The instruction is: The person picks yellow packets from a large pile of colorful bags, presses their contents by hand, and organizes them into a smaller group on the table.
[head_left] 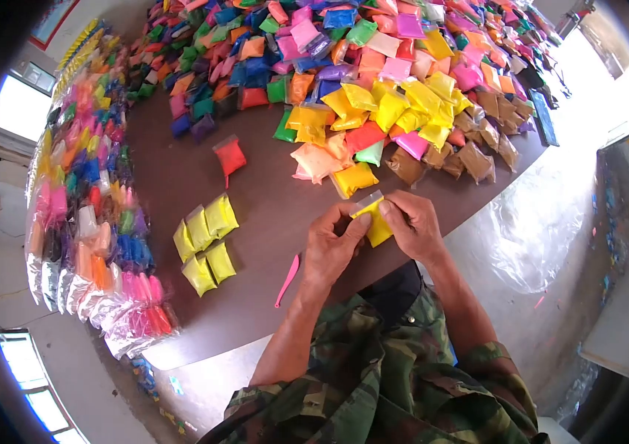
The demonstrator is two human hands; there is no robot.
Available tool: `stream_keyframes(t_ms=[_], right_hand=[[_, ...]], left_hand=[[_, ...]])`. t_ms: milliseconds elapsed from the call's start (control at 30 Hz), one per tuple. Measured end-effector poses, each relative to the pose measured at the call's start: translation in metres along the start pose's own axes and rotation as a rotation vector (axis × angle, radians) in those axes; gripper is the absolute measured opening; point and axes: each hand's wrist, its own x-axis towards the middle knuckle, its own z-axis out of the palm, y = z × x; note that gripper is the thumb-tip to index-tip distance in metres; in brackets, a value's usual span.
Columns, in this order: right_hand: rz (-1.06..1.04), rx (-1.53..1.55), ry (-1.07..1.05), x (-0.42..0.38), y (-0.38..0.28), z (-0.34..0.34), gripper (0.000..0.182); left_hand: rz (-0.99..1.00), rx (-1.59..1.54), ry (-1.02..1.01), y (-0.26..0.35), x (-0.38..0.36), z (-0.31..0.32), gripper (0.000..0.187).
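Observation:
Between my two hands, over the table's front edge, is a small yellow packet (379,230) with a clear top strip. My left hand (334,240) pinches its left side near the top, thumb on the front. On the other side, my right hand (412,224) grips the upper right corner between thumb and fingers. What fills the packet cannot be made out beyond its yellow colour. A pink plastic knife (287,280) lies on the table to the left of my left forearm. Farther left, several yellow-green packets (207,226) lie grouped in two rows.
A large heap of coloured packets (374,74) covers the table's far side, with yellow and brown ones nearest. One red packet (230,157) lies apart on the brown tabletop (270,170). Bagged coloured packets (92,214) line the left edge. Clear plastic sheeting (529,237) lies at right.

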Motion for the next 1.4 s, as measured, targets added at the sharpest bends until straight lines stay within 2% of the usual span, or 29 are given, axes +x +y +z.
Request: stream_keyframes(t_ms=[200, 333, 400, 567, 667, 800, 900, 1033, 1167, 1400], right_hand=[[-0.113, -0.058, -0.048, 0.003, -0.004, 0.004, 0.009], [-0.054, -0.132, -0.102, 0.003, -0.013, 0.004, 0.01], [0.024, -0.136, -0.146, 0.002, -0.024, 0.001, 0.012], [-0.103, -0.121, -0.119, -0.001, -0.007, 0.003, 0.01], [-0.14, -0.129, -0.145, 0.0, -0.007, 0.001, 0.007], [-0.104, -0.092, -0.169, -0.001, -0.015, 0.002, 0.007], [-0.094, -0.083, -0.188, 0.001, -0.012, 0.0, 0.009], [-0.11, -0.116, -0.156, 0.001, -0.013, 0.003, 0.015], [-0.1, -0.124, -0.147, -0.001, -0.012, 0.003, 0.021], [-0.104, -0.16, -0.115, -0.002, -0.01, 0.006, 0.026]], left_hand=[[0.072, 0.049, 0.003, -0.012, 0.002, -0.004, 0.016], [0.152, 0.057, 0.088, -0.021, 0.0, -0.005, 0.016], [0.121, -0.044, 0.121, -0.018, -0.002, -0.006, 0.017], [0.024, -0.001, 0.125, -0.003, -0.005, 0.0, 0.018], [0.151, 0.08, 0.056, -0.02, 0.0, -0.005, 0.018], [0.352, 0.032, 0.12, -0.038, 0.003, 0.002, 0.018], [0.334, 0.118, 0.136, -0.031, 0.0, 0.0, 0.02], [0.213, 0.304, 0.124, -0.022, -0.013, -0.009, 0.025], [0.058, 0.161, 0.127, -0.018, -0.016, -0.006, 0.026], [0.101, 0.202, 0.12, -0.012, -0.018, -0.005, 0.023]])
